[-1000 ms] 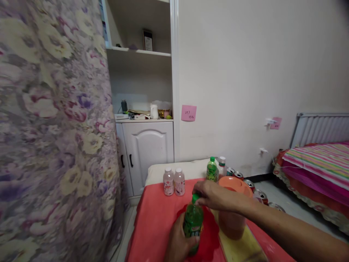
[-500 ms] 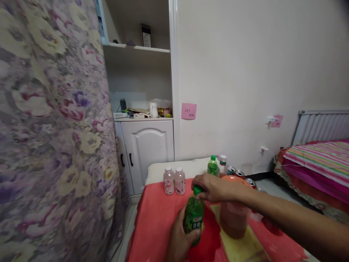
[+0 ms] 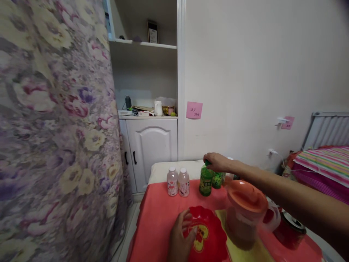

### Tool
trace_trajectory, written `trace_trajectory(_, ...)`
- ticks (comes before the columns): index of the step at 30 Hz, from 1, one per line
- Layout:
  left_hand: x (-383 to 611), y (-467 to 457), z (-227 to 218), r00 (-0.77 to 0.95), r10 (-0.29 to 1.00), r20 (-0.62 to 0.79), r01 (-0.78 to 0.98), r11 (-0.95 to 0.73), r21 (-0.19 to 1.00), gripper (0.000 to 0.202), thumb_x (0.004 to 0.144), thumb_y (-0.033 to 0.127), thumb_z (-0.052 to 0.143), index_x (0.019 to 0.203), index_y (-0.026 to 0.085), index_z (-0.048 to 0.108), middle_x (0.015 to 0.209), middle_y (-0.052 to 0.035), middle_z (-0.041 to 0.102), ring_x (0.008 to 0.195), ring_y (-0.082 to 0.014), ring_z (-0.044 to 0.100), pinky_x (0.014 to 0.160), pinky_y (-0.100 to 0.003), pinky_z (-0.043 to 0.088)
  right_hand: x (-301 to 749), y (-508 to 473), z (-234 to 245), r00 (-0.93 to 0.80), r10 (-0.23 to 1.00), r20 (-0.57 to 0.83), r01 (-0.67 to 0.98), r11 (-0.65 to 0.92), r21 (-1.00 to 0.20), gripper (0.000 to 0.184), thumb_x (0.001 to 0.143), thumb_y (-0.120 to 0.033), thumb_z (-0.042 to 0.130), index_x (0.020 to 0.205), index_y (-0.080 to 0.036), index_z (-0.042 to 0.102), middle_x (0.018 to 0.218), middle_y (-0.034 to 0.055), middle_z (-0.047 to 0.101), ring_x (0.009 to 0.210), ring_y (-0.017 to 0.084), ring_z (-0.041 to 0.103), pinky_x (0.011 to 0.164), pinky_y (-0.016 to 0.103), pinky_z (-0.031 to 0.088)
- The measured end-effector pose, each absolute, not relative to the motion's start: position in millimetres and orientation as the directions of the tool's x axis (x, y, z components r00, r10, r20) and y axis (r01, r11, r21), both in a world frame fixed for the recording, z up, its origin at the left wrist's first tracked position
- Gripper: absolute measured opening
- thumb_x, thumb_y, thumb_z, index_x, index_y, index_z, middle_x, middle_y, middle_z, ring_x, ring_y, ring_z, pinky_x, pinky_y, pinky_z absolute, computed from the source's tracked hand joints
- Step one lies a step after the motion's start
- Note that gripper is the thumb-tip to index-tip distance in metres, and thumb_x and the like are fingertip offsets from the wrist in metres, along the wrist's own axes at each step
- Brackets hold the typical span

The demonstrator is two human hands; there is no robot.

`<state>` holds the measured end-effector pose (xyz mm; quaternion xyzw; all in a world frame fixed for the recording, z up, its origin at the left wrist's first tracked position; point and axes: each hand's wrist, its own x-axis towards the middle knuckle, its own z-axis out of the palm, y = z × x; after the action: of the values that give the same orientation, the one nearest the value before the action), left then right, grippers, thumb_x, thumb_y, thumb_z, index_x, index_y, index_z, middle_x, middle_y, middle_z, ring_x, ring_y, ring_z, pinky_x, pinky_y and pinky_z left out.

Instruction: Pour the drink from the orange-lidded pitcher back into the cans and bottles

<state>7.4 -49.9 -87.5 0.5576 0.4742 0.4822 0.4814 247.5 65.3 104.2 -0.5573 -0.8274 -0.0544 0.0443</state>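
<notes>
My right hand (image 3: 218, 162) grips a green drink bottle (image 3: 205, 183) by its cap. The bottle is upright at the far part of the red cloth, and a second green bottle (image 3: 217, 179) stands just behind it to the right. My left hand (image 3: 182, 236) holds nothing; its fingers are apart and curved over the left rim of a red scalloped dish (image 3: 215, 242) with a yellow pattern. Two clear bottles with white caps, one on the left (image 3: 172, 182) and one on the right (image 3: 183, 183), stand side by side left of the green ones.
Right of the dish, a pitcher with an orange lid (image 3: 248, 196) stands on a yellow mat (image 3: 231, 251), under my right forearm. A red can (image 3: 290, 231) is beside its handle. A floral curtain (image 3: 60, 127) hangs at left, by a white cabinet (image 3: 152, 153).
The green bottle has moved away from me, from above the dish to beside the other green bottle. My left hand has let go of it; my right hand still holds its cap.
</notes>
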Motion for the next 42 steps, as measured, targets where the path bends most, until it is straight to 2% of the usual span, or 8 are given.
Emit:
trace_trajectory(4, 3.1, -46.6, -96.8, 0.101, 0.989, 0.105, 0.068, -0.112, 0.991, 0.050, 0.068, 0.020, 0.069, 0.118, 0.014, 0.062, 0.112, -0.0139, 0.072, 0.093, -0.0257, 0.069, 0.087, -0.035, 0.056, 258.3, 94.6, 86.4, -0.316, 0.945, 0.079, 0.948, 0.312, 0.064, 0.028, 0.094, -0.033, 0.062, 0.116, -0.016, 0.063, 0.117, 0.0076, 0.066, 0.102, 0.022, 0.065, 0.088, 0.044, 0.055)
trace_trajectory(11, 1.6, -44.2, -105.1, 0.104, 0.990, 0.091, 0.044, -0.096, 0.994, 0.045, 0.066, 0.018, 0.070, 0.111, 0.017, 0.066, 0.095, -0.0087, 0.074, 0.083, -0.0218, 0.070, 0.080, -0.030, 0.056, 272.3, 124.1, 62.6, -0.236, 0.972, -0.003, 0.969, 0.236, 0.072, 0.028, 0.094, -0.034, 0.062, 0.116, -0.016, 0.063, 0.118, 0.0078, 0.066, 0.102, 0.022, 0.065, 0.088, 0.043, 0.055)
trace_trajectory(17, 3.8, -42.3, -117.6, 0.103, 0.989, 0.107, 0.071, -0.114, 0.991, 0.044, 0.066, 0.018, 0.068, 0.109, 0.016, 0.066, 0.092, -0.0092, 0.074, 0.080, -0.0213, 0.069, 0.076, -0.029, 0.055, 276.3, 139.0, 51.4, -0.210, 0.977, -0.045, 0.974, 0.213, 0.082, 0.028, 0.094, -0.033, 0.062, 0.117, -0.016, 0.063, 0.119, 0.0079, 0.066, 0.102, 0.022, 0.065, 0.088, 0.044, 0.055)
trace_trajectory(26, 3.2, -41.6, -119.0, 0.146, 0.987, 0.063, 0.040, -0.069, 0.997, 0.043, 0.064, 0.024, 0.074, 0.106, 0.018, 0.068, 0.091, -0.0078, 0.073, 0.078, -0.0211, 0.070, 0.075, -0.029, 0.055, 279.4, 151.1, 48.2, -0.173, 0.983, -0.053, 0.983, 0.176, 0.049, 0.028, 0.094, -0.034, 0.062, 0.116, -0.017, 0.063, 0.118, 0.0077, 0.066, 0.102, 0.022, 0.065, 0.087, 0.043, 0.055)
trace_trajectory(34, 3.5, -38.6, -127.2, 0.191, 0.979, 0.071, 0.029, -0.078, 0.997, 0.045, 0.063, 0.022, 0.073, 0.107, 0.014, 0.067, 0.093, -0.0105, 0.073, 0.079, -0.0221, 0.069, 0.074, -0.030, 0.056, 280.0, 148.7, 47.1, -0.175, 0.984, -0.031, 0.984, 0.175, 0.023, 0.032, 0.094, -0.034, 0.062, 0.122, -0.017, 0.061, 0.122, 0.0083, 0.064, 0.103, 0.023, 0.065, 0.088, 0.044, 0.055)
trace_trajectory(42, 2.6, -38.2, -130.8, 0.183, 0.980, 0.074, 0.032, -0.081, 0.996, 0.043, 0.065, 0.020, 0.070, 0.108, 0.016, 0.066, 0.093, -0.0091, 0.072, 0.078, -0.0205, 0.069, 0.074, -0.029, 0.055, 285.7, 151.1, 42.8, -0.215, 0.976, -0.020, 0.975, 0.216, 0.048, 0.034, 0.095, -0.034, 0.062, 0.125, -0.018, 0.059, 0.124, 0.0089, 0.063, 0.106, 0.023, 0.064, 0.089, 0.045, 0.055)
